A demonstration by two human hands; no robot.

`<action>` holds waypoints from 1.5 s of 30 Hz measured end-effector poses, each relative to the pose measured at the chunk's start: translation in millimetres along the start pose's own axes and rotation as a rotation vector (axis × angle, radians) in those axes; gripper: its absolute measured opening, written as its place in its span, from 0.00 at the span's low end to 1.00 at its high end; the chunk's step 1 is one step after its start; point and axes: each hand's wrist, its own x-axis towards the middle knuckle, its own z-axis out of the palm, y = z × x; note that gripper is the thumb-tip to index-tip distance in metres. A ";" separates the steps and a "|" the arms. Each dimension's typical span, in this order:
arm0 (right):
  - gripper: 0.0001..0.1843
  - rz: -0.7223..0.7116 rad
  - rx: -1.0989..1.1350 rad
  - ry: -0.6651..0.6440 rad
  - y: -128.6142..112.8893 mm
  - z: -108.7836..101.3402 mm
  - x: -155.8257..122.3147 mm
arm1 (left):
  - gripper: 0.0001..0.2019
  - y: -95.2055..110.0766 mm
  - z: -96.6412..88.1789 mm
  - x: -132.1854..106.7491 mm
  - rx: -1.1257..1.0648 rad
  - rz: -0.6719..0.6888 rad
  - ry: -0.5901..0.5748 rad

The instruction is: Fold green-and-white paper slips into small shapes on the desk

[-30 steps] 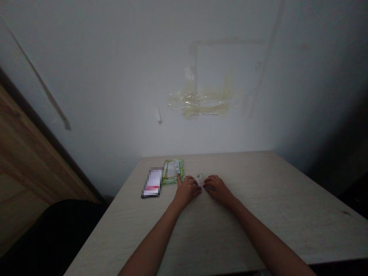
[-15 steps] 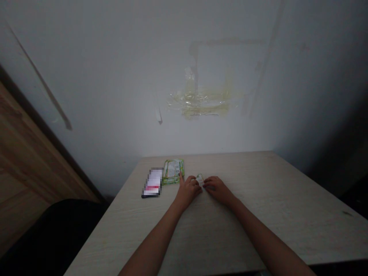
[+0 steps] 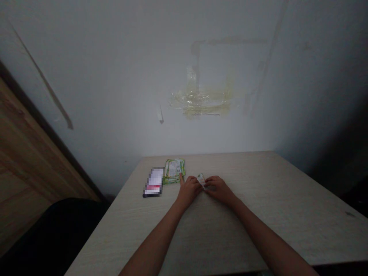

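Observation:
Between my two hands is a small whitish piece with green print (image 3: 201, 179), like a folded paper or packet; its exact kind is too small to make out. The curled fingers of my left hand (image 3: 190, 189) hold its left side. My left hand's outermost finger sticks out toward the green-and-white printed packets (image 3: 174, 168), at their lower right corner; whether it touches them I cannot tell. On the piece's right side, the fingers of my right hand (image 3: 219, 189) are closed. Both hands rest low over the table (image 3: 218, 237), and the fingertips are partly hidden.
A phone with a blurred-out lit screen (image 3: 154, 181) lies left of the packets. Behind the table stands a wall with old tape (image 3: 201, 103) on it. A dark chair-like shape (image 3: 54, 234) and a wooden panel (image 3: 25, 153) are at the left.
The view has shifted very slightly. The small printed piece is tilted a little differently between my fingers; both hands stay in nearly the same place.

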 end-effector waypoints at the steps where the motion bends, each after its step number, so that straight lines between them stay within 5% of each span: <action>1: 0.09 0.001 -0.006 0.004 -0.5 0.5 -0.1 | 0.06 0.2 0.3 0.1 -0.002 -0.006 0.000; 37: 0.09 0.000 -0.073 0.026 5.9 6.1 0.5 | 0.09 -7.4 0.9 -4.8 -0.171 -0.080 -0.098; 45: 0.04 0.215 -0.099 0.138 10.1 20.4 1.8 | 0.07 -3.8 -0.6 -4.7 -0.201 -0.069 -0.082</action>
